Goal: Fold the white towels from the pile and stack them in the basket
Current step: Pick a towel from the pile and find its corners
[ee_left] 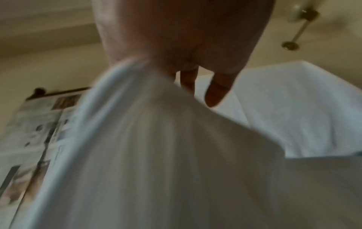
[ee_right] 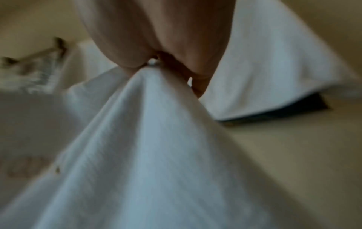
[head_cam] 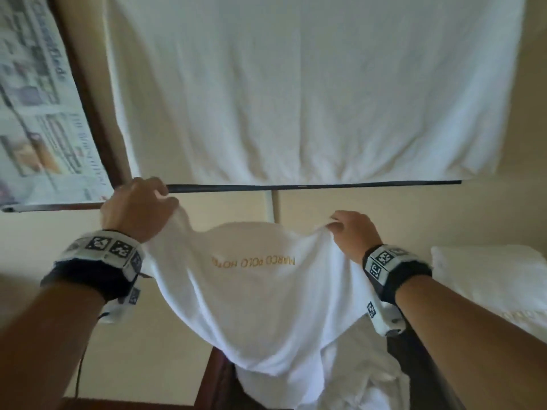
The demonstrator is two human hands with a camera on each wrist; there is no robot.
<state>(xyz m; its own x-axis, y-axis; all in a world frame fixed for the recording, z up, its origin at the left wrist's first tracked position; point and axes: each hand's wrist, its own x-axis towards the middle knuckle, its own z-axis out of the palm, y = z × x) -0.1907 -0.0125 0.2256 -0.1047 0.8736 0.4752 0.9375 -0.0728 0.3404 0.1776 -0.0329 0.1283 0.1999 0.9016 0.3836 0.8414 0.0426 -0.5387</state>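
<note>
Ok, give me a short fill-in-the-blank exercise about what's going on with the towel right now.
1. The towel is held up by ____ hands.
2. The lettering on the towel is ____ in colour.
3. The left hand and right hand each grip a top ____ of the towel.
4. A ____ hangs at the far left.

Missing words: two; gold; corner; newspaper

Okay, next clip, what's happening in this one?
A person is holding up a white towel with gold hotel lettering, spread between both hands. The left hand grips one top corner and the right hand pinches the other, so the towel sags in the middle and hangs down. More crumpled white towels lie below it. A large white cloth hangs behind, and a newspaper hangs at the left. No basket is in view.
</note>
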